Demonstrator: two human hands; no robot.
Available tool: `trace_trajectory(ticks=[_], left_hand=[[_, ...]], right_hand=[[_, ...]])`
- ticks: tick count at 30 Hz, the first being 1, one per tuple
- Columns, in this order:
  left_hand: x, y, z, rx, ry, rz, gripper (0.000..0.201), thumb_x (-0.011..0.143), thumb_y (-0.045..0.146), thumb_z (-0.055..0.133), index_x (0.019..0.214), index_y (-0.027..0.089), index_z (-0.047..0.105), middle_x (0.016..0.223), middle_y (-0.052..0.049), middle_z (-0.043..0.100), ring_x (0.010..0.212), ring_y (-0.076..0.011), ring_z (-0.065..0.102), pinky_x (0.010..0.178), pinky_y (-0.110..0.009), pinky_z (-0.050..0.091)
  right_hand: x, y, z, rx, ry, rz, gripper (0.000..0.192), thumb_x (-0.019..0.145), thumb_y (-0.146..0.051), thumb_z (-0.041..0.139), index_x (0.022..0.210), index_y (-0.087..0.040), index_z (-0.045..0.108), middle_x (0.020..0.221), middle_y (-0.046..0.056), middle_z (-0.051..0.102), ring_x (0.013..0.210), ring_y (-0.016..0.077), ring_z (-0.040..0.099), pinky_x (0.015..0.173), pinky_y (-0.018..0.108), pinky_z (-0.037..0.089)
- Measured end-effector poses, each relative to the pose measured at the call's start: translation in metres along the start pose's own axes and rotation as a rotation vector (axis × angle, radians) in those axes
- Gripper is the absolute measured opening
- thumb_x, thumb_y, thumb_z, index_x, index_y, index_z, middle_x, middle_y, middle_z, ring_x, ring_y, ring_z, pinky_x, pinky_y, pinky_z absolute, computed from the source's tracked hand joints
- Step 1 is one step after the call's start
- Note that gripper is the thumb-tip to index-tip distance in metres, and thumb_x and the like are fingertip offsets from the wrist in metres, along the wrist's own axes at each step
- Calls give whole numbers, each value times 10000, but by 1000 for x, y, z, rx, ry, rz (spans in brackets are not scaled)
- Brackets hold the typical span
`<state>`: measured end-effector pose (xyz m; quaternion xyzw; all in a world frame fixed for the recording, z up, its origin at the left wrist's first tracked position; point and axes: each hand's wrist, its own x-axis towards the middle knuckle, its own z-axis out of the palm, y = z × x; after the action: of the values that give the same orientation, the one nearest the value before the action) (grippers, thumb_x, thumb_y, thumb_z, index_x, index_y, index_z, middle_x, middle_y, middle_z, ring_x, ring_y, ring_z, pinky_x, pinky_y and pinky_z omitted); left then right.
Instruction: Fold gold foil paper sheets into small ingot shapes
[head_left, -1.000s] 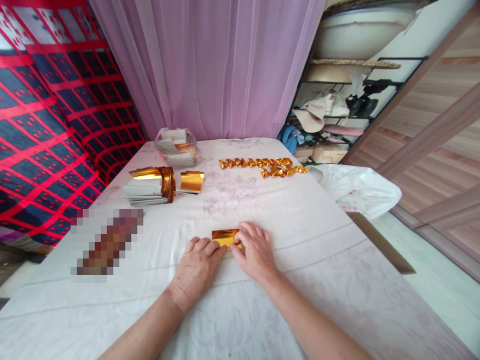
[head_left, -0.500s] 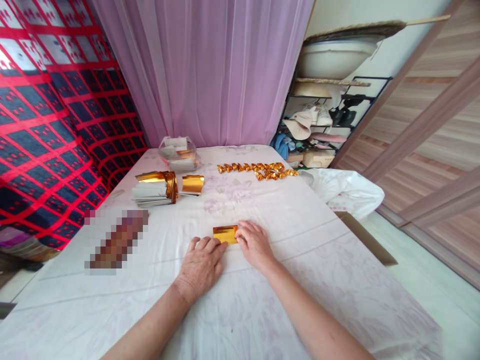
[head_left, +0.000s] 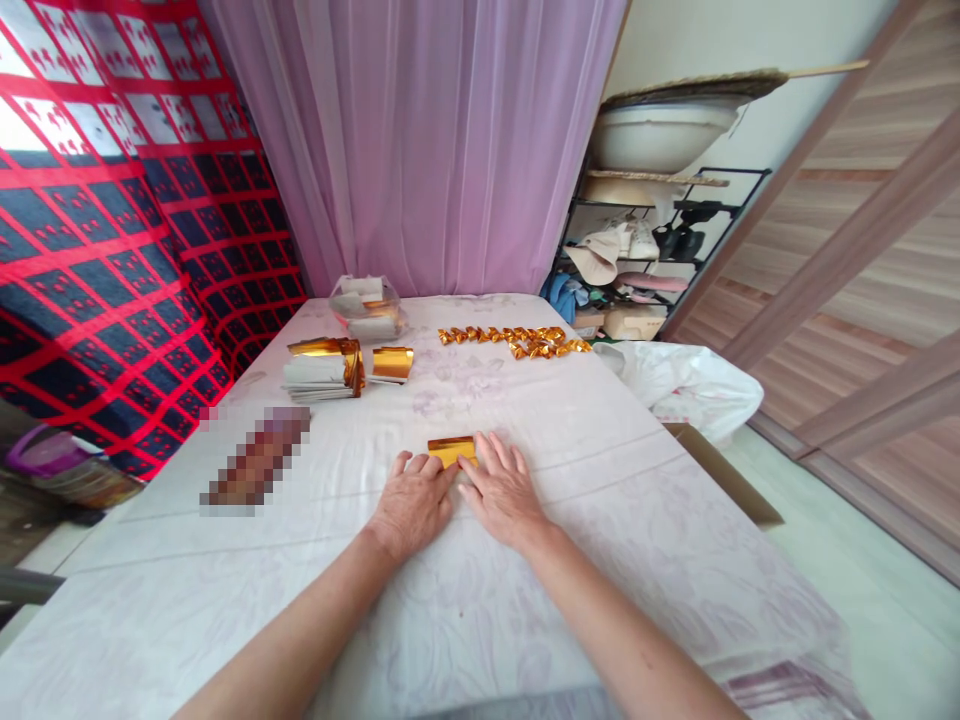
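Note:
A folded rectangle of gold foil paper (head_left: 452, 450) lies flat on the cloth-covered table, shiny side up with a darker band along its far edge. At its near left corner rests my left hand (head_left: 412, 505), palm down, the fingers slightly bent and the fingertips pressing the paper. My right hand (head_left: 506, 490) lies on its right end with the fingers spread, its thumb near the paper's front edge. Both thumbs come close together there. The fingertips hide part of the near edge.
Behind stand a stack of foil-faced papers (head_left: 322, 375), a single gold sheet (head_left: 392, 363) and a clear plastic bag (head_left: 367, 308) with more papers. Rows of folded gold pieces (head_left: 517, 338) lie at the back right. A blurred object (head_left: 259, 460) lies at left; a white bag (head_left: 690, 385) is beyond the right edge.
My right hand has gone from fingers gathered at the paper's right end to spread flat over it. My left hand has shifted slightly right. The view has moved a little.

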<state>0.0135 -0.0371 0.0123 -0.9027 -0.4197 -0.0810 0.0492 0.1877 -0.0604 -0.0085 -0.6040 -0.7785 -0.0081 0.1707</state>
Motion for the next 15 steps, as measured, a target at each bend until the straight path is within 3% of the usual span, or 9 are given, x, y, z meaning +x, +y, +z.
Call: trace_trajectory(ticks=[6,11,15], left_hand=[[-1,4,-1,17,15,-33,424,886,194,500,1301,229,576,1034,-75,651,1022,-261,578,1014,-489,317],[1,5,-6,16,-68,-45,403,904,236,489,1294,210,590,1057,-78,652,1049,-270,568,1046,-517,293],[0,5,-3,35,-64,-51,406,910,255,493,1303,217,588,1060,-74,649,1053,-271,561,1054,-518,278]], right_hand=[[0,0,-1,0,-42,45,420,950,-415,535,1346,-283,579,1546,146,359,1442,344,277,1098,614,271],[-6,3,0,-13,-139,157,463,976,-490,450,1406,-329,510,1584,119,289,1471,318,208,1131,577,190],[-8,4,3,-24,-173,199,497,979,-522,415,1435,-332,470,1601,120,242,1482,309,166,1141,555,148]])
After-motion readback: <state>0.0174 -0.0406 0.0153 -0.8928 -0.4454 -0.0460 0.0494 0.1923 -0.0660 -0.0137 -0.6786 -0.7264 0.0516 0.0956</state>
